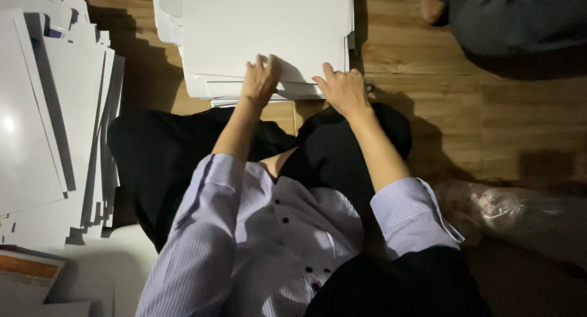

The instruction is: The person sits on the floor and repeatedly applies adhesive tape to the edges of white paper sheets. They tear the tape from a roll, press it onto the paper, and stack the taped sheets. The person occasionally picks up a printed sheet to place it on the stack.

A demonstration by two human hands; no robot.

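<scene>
Pressing flat on white sheet stack point(263, 29) cut off above, left hand point(260, 81), right hand point(343, 90), fingertips partly hidden

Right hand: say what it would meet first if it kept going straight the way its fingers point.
The right hand points up the frame, its fingers at the near edge of the stack of white sheets on the wooden floor. Going straight on, it would probably slide onto or under the top sheets; depth is unclear.
</scene>
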